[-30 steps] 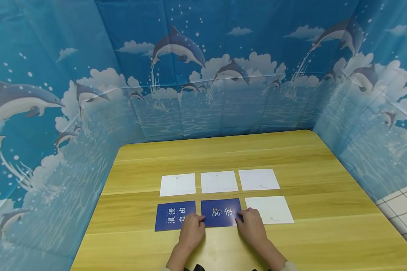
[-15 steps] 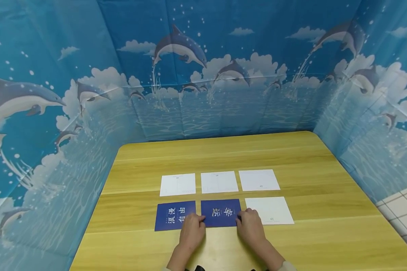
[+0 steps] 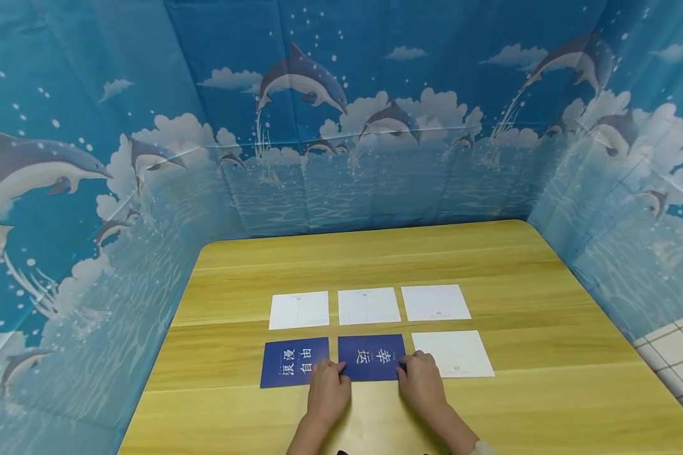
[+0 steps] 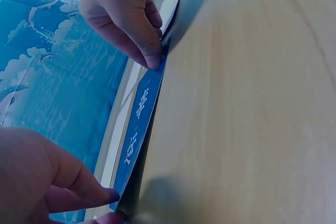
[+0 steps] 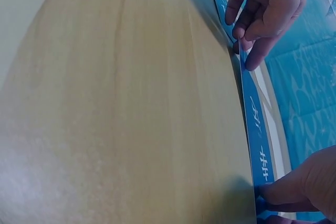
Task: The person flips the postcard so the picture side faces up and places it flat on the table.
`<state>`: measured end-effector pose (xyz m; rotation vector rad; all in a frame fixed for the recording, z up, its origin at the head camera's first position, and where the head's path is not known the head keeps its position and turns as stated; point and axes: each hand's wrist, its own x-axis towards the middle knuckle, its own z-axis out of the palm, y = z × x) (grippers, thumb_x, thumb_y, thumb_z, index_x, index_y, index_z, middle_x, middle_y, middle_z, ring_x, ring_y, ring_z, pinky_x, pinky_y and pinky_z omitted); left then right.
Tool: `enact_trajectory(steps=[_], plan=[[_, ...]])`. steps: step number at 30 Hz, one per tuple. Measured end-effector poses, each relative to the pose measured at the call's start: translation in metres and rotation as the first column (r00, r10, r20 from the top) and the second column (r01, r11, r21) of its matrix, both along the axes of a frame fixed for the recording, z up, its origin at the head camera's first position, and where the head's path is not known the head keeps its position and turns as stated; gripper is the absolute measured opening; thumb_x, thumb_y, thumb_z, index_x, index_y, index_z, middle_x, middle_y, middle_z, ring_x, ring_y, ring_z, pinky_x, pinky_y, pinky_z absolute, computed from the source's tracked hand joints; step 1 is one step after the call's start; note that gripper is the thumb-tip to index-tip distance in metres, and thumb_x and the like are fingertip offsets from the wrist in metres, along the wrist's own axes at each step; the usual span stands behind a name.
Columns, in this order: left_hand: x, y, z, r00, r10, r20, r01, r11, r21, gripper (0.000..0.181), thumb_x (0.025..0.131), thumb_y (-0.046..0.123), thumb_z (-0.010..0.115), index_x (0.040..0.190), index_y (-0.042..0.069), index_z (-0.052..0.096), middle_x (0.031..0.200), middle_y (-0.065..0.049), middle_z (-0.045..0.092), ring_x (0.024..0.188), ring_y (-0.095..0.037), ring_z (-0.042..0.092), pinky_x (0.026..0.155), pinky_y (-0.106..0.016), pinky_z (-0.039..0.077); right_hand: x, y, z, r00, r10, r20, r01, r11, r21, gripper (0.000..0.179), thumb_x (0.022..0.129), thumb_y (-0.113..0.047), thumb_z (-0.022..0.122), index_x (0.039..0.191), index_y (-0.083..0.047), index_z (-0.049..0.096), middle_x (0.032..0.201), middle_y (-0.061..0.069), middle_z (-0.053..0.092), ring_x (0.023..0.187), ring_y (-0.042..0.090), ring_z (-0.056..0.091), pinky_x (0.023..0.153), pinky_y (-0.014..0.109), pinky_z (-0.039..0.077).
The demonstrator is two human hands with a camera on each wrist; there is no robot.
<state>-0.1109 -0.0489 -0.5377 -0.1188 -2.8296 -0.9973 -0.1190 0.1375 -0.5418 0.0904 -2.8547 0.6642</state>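
A dark blue postcard (image 3: 371, 359) with large light characters lies in the middle of the near row. My left hand (image 3: 328, 393) pinches its left edge near the front corner, and my right hand (image 3: 424, 383) pinches the right edge. In the left wrist view the card's near edge stands slightly off the table, with a dark shadow beneath it. To the left is another blue postcard (image 3: 287, 363), its front right corner partly covered by my left hand. A white postcard (image 3: 461, 351) lies to the right, partly behind my right hand.
Behind the near row, three white postcards, left (image 3: 299, 309), middle (image 3: 369, 306) and right (image 3: 435, 302), lie side by side. The wooden table (image 3: 250, 265) has rounded far corners. A blue dolphin-print curtain (image 3: 375, 183) hangs around its back and sides.
My left hand and wrist have shifted slightly to the right, with the fingers still at the blue postcard's edge. The right hand and the cards stay nearly where they were.
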Motion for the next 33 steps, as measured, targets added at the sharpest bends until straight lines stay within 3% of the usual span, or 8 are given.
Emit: enact_trajectory(steps=[9,16,33], plan=[[0.0003,0.0044,0.0006,0.999,0.014,-0.037,-0.018,0.994,-0.103,0.025,0.074,0.006,0.059,0.093,-0.002,0.071,0.084,-0.008,0.056,0.079,-0.024,0.047,0.067,-0.037,0.039,0.0001,0.0041,0.0001,1.0,0.008,-0.005,-0.008,1.0,-0.021,0.014,0.071,-0.006,0.075,0.082,0.002,0.071,0.073,0.011,0.059,0.07,0.027,0.052,0.065,0.04,0.046],[-0.001,0.0041,-0.0006,0.997,0.008,-0.072,-0.017,0.993,-0.116,0.023,0.074,0.006,0.058,0.09,-0.002,0.072,0.08,-0.005,0.055,0.075,-0.021,0.047,0.064,-0.035,0.039,0.0003,0.0044,0.0001,1.0,0.021,-0.021,-0.022,0.999,-0.026,0.014,0.071,-0.006,0.075,0.081,0.002,0.071,0.072,0.01,0.059,0.068,0.026,0.052,0.064,0.039,0.045],[-0.0026,0.0012,-0.0027,0.998,-0.019,-0.054,0.011,0.989,-0.145,0.022,0.075,0.006,0.059,0.091,-0.001,0.072,0.079,-0.007,0.059,0.074,-0.022,0.048,0.066,-0.037,0.041,-0.0007,0.0057,-0.0002,1.0,0.019,-0.011,-0.02,0.999,-0.05,0.015,0.07,-0.007,0.075,0.081,0.001,0.071,0.073,0.009,0.059,0.068,0.024,0.052,0.062,0.038,0.045]])
